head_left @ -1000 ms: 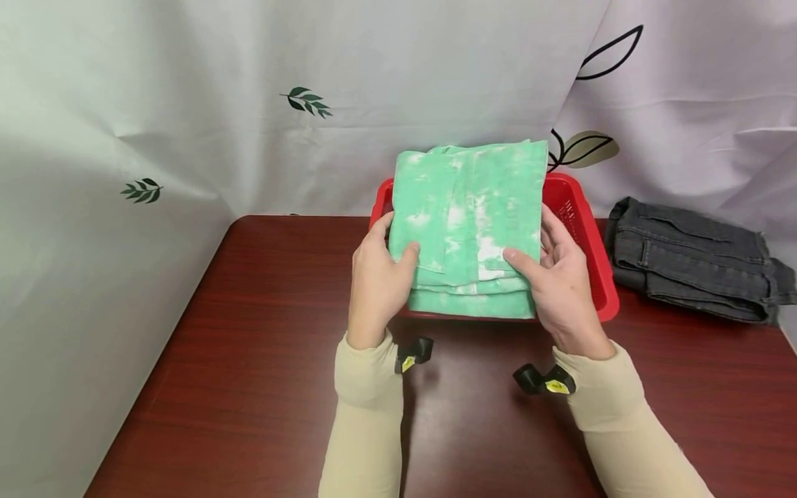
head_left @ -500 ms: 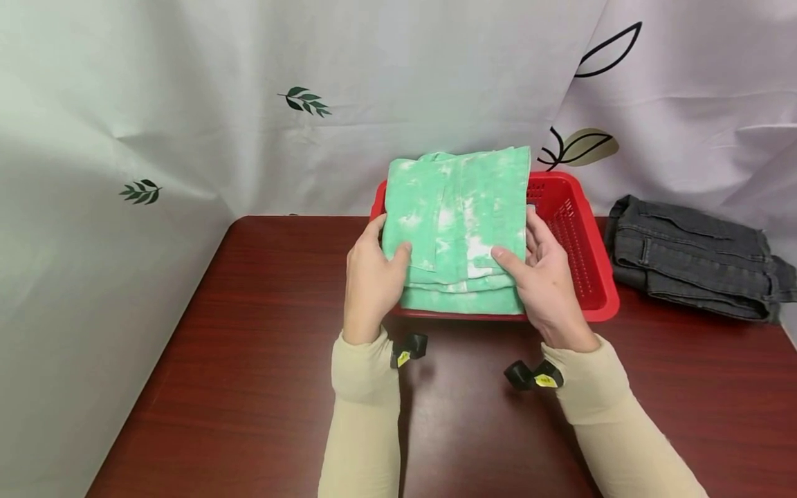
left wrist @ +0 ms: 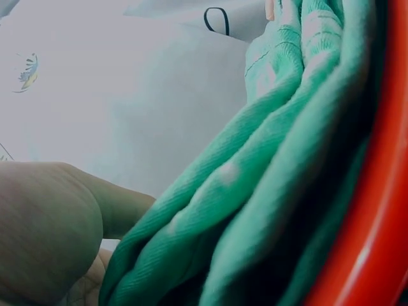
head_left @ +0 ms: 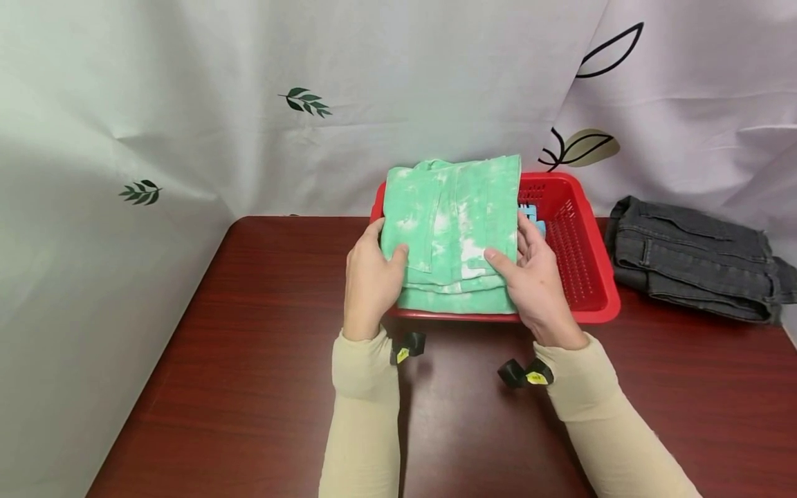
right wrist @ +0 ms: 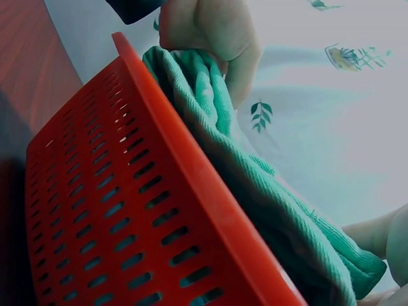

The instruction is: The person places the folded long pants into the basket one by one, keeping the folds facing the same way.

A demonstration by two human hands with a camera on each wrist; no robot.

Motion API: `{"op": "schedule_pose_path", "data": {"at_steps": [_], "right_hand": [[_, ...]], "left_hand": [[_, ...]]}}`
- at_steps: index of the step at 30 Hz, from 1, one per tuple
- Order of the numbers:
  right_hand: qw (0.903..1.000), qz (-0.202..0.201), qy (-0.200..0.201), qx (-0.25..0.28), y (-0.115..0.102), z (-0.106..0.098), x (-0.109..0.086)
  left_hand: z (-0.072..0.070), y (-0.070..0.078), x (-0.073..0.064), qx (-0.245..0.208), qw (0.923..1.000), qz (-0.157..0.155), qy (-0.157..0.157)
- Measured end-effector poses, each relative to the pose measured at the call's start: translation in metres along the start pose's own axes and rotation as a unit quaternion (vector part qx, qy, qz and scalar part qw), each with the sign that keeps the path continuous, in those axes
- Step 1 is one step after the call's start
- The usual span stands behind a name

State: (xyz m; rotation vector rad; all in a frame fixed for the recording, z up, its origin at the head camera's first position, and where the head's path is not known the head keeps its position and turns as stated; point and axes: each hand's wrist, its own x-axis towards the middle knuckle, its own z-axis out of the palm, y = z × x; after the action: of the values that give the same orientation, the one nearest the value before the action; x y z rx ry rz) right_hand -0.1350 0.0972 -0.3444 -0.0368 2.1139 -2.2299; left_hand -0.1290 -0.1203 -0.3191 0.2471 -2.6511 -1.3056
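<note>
The left hand (head_left: 373, 283) and right hand (head_left: 540, 290) grip the green garment (head_left: 450, 225) by its sides, best held evenly so no fold snags on the red basket (head_left: 579, 256) below their fingers.

Wht drape (head_left: 205, 76); red-brn tbl (head_left: 261, 387)
</note>
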Motion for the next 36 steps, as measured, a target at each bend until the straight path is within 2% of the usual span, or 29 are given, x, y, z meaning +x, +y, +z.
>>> {"op": "schedule_pose_path", "data": {"at_steps": [9, 20, 32, 36], "right_hand": [[0.9995, 0.015, -0.006, -0.028, 0.003, 0.003, 0.002], [0.9975, 0.02, -0.016, -0.066, 0.007, 0.003, 0.006], [0.9897, 0.035, -0.017, -0.137, 0.006, 0.001, 0.008], [0.9874, 0.038, -0.018, -0.152, 0.006, 0.002, 0.009]], "left_hand": [[0.001, -0.003, 0.001, 0.017, 0.9999, -0.004, -0.001], [0.006, -0.003, 0.001, 0.069, 0.9976, -0.003, 0.007], [0.008, 0.0, 0.002, 0.112, 0.9935, -0.02, -0.005], [0.011, 0.001, 0.002, 0.126, 0.9918, -0.022, 0.001]]}}
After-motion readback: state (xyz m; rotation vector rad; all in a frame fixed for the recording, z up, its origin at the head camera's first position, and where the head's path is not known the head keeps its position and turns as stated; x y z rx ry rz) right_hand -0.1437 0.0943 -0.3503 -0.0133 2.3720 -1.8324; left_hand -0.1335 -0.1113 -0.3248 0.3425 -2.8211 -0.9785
